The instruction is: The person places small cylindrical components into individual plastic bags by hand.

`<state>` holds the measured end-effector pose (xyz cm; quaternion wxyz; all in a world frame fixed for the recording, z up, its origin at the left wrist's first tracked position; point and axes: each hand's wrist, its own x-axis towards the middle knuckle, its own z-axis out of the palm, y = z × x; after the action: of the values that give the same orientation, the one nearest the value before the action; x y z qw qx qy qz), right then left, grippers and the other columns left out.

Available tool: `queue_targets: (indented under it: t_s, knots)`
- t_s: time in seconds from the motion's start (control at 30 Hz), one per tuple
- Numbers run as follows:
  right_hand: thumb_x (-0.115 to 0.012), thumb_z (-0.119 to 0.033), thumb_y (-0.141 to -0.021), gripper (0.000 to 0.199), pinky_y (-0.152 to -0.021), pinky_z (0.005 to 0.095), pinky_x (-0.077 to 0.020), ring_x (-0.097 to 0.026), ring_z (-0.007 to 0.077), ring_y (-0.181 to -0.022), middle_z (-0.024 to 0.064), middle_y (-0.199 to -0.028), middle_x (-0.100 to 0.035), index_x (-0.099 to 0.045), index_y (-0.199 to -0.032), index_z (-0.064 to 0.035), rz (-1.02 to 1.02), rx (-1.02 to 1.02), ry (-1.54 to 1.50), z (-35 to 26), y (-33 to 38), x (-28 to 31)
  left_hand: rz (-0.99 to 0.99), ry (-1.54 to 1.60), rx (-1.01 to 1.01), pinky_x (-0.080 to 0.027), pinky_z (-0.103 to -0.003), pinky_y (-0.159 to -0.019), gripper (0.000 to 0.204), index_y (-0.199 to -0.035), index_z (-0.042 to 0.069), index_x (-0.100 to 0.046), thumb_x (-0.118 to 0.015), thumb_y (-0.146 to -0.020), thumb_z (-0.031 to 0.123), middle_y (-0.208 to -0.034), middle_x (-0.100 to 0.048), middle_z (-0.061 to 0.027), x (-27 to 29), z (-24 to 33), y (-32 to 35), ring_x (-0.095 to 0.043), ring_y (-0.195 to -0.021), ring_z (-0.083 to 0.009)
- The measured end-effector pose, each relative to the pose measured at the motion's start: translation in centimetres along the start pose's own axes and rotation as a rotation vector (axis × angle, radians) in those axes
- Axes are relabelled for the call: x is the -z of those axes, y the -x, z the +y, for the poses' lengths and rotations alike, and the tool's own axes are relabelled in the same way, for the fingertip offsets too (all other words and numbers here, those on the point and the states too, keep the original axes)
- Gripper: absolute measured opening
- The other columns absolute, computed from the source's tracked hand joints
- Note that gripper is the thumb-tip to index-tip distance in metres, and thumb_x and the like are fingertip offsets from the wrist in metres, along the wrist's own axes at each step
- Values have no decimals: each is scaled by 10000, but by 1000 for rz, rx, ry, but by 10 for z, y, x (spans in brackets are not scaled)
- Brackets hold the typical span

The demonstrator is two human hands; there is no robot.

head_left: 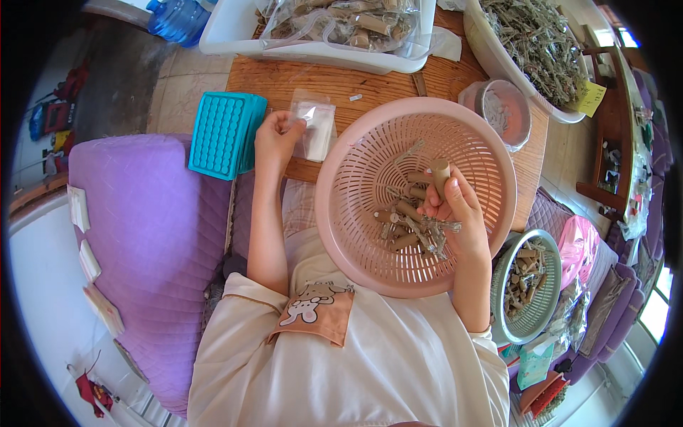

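A round pink slotted basket (356, 146) rests on my lap against a wooden table (313, 78). Several short brown rolled sticks (400, 217) and grey dried twigs lie at its bottom. My right hand (455, 206) is inside the basket, fingers closed on a brown stick (440, 173) held upright. My left hand (276, 136) reaches to the table's near edge and pinches a small clear plastic bag (316, 128) lying there.
A teal moulded tray (224, 133) lies left of the bag. At the back stand a white bin of bagged sticks (235, 32), a white tub of dried herbs (498, 60) and a small pink bowl (505, 110). A green basket of sticks (530, 285) sits lower right. Purple cushion (142, 228) on my left.
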<state>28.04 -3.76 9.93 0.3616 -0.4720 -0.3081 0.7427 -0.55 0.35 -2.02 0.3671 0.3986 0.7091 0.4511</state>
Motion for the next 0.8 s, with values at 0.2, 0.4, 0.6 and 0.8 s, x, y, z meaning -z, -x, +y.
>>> queue_targets:
  t_s: [0.2,0.4,0.6,0.8]
  knots:
    - [-381,-319,-924,325,-670,221,-438,-450,76,-642,-3,-747,-436,-471,-1072,-44,38,-7,39,1,0,2,-143,387,318,-265,-174,-448,163,-835,66,-547,-544,-853,227,-638,-437,62,-12,28,6,-364,-536,-15]
    - [-387,-328,-920,332,-668,214,-441,-458,71,-655,-2,-761,-446,-474,-1068,-44,31,-17,37,2,0,3,-238,487,463,-347,-178,-508,209,-920,38,-546,-514,-866,238,-718,-509,33,-10,20,0,-472,-625,-49]
    - [-389,-324,-920,324,-668,209,-443,-460,65,-670,-6,-766,-452,-485,-1052,-44,55,-17,52,3,-1,4,-222,713,390,-382,-350,-893,349,-1118,-5,-455,-517,-865,227,-1140,-512,-100,-13,23,3,-445,-1108,-196]
    - [-382,-313,-922,315,-684,216,-450,-466,60,-699,-10,-775,-460,-486,-1059,-49,22,-26,55,5,0,4,-344,808,240,-351,-385,-942,404,-1154,-11,-424,-540,-854,234,-1231,-447,-114,-15,26,4,-419,-1140,-213]
